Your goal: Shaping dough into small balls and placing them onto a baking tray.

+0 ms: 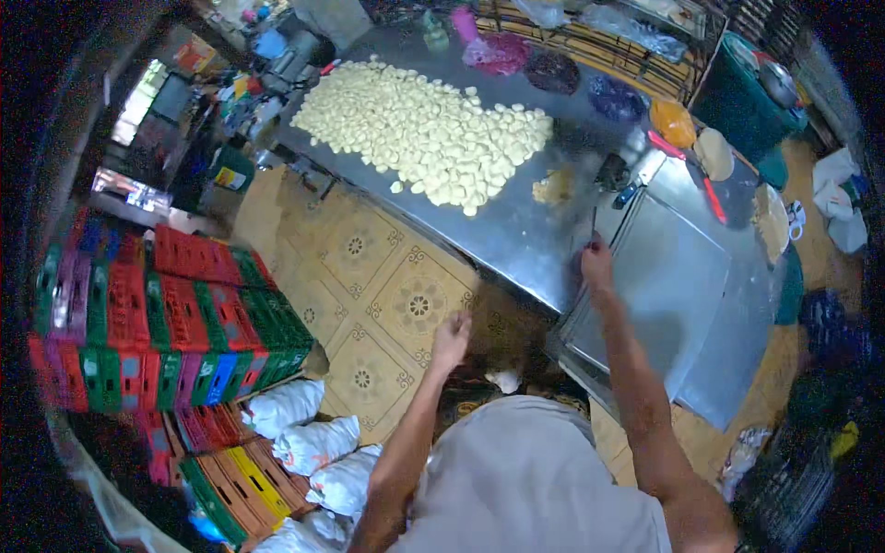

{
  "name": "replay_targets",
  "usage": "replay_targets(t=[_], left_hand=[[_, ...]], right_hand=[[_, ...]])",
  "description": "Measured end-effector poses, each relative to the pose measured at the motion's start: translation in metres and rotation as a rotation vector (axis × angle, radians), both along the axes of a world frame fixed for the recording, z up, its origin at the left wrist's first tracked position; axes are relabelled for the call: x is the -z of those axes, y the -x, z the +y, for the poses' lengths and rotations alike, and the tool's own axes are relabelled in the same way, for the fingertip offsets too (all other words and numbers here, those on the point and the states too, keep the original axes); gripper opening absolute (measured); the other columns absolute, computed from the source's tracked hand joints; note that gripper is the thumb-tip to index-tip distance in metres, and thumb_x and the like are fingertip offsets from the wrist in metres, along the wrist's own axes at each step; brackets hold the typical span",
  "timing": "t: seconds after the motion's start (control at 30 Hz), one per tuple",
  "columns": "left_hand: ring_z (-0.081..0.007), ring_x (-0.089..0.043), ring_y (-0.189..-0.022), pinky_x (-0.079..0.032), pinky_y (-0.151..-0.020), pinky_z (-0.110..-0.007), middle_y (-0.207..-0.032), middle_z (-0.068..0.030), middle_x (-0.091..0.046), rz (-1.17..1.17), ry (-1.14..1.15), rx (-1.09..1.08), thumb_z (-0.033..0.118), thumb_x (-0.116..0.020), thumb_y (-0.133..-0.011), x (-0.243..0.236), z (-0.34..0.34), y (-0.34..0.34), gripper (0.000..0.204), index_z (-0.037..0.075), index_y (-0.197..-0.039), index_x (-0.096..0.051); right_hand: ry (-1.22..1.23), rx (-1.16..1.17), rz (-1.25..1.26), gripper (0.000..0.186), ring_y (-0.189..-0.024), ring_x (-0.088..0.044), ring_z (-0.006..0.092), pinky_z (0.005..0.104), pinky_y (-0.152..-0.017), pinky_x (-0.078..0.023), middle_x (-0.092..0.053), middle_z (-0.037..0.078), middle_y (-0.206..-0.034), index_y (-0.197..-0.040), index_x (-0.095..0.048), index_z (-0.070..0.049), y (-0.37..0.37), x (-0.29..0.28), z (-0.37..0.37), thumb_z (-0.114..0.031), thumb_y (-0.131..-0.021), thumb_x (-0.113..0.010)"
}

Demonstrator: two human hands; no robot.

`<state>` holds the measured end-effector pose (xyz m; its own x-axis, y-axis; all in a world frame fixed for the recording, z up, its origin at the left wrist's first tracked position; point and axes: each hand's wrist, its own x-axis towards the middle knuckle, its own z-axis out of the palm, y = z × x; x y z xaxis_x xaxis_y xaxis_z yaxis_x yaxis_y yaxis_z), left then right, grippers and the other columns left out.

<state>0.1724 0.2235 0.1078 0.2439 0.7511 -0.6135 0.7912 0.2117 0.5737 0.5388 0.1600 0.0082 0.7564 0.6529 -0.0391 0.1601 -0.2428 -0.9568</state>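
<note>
The right hand (595, 260) is clenched on a thin dark item (594, 219), which points up from the fist beside the right end of the steel bench (516, 251); what kind of tool it is, I cannot tell. The left hand (452, 341) hangs off the bench's near edge, over the tiled floor (355, 318), fingers curled with nothing visible in them, though whether they are fully closed I cannot tell. The likeliest trouble is a slip: the item is so slim that a loose or floury grip could let it twist or drop. The right forearm crosses over the flat metal sheets (668, 276) just beyond the bench's near right corner, so a low swing of the elbow could knock their edge and slide them askew. Pale dough pieces (433, 129) crowd the left and middle of the bench, and one stray piece (397, 187) lies close to the near edge, where a brushing sleeve or a bump to the bench could tip it to the floor. Packed so tightly, the pieces may also stick together. Toward the far right corner, a red-handled tool (714, 200) and an orange bag (673, 123) lie near enough to snag a careless reach.
</note>
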Motion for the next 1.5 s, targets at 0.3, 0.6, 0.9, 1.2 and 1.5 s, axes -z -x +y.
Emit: replay_targets(t=[0.3,0.6,0.9,1.2,1.5], left_hand=[[-0.0327,-0.066,-0.087,-0.055,-0.081,-0.045,-0.107,-0.0174,-0.067,-0.393,-1.193,0.522,0.01,-0.058,-0.097,0.027,0.246,-0.125,0.026,0.0,-0.121,-0.063],[-0.0228,-0.064,-0.081,-0.054,-0.074,-0.039,-0.102,-0.01,-0.067,-0.677,-0.61,0.689,0.018,-0.074,-0.091,-0.009,0.3,-0.148,0.02,0.006,-0.1,-0.06],[-0.017,-0.063,-0.091,-0.053,-0.081,-0.03,-0.109,-0.0092,-0.07,-0.633,0.525,0.552,0.018,-0.076,-0.093,-0.004,0.259,-0.089,0.041,-0.003,-0.126,-0.063],[-0.0151,-0.065,-0.09,-0.053,-0.082,-0.029,-0.109,-0.0071,-0.074,-0.386,0.311,0.6,0.012,-0.075,-0.091,-0.029,0.228,-0.118,0.041,-0.003,-0.128,-0.067],[-0.0233,-0.069,-0.094,-0.054,-0.086,-0.036,-0.113,-0.0094,-0.075,-0.439,0.37,0.372,0.03,-0.074,-0.091,0.014,0.222,-0.157,0.045,0.003,-0.127,-0.069]], right_hand=[[0.157,0.1,-0.187,0.031,-0.079,-0.066,0.0373,0.0429,-0.074,-0.053,-0.074,0.017,-0.097,-0.118,-0.069,-0.001,0.071,-0.087,0.037,-0.01,-0.09,-0.059],[0.383,0.211,-0.438,0.029,-0.085,-0.064,0.0358,0.0412,-0.078,-0.053,-0.071,0.015,-0.11,-0.118,-0.072,-0.007,0.094,-0.09,0.107,-0.017,-0.092,-0.064],[0.407,0.201,-0.835,0.033,-0.089,-0.061,0.0348,0.0432,-0.077,-0.052,-0.068,0.012,-0.119,-0.125,-0.07,-0.012,0.046,-0.06,0.165,-0.017,-0.093,-0.065],[0.392,-0.004,-0.324,0.033,-0.098,-0.064,0.0286,0.0378,-0.081,-0.053,-0.068,0.01,-0.123,-0.126,-0.07,-0.009,0.01,0.019,0.137,-0.012,-0.093,-0.065],[0.056,0.196,0.796,0.026,-0.093,-0.067,0.013,0.0263,-0.087,-0.052,-0.075,0.008,-0.106,-0.118,-0.075,-0.002,0.029,-0.064,0.138,-0.001,-0.093,-0.067]])
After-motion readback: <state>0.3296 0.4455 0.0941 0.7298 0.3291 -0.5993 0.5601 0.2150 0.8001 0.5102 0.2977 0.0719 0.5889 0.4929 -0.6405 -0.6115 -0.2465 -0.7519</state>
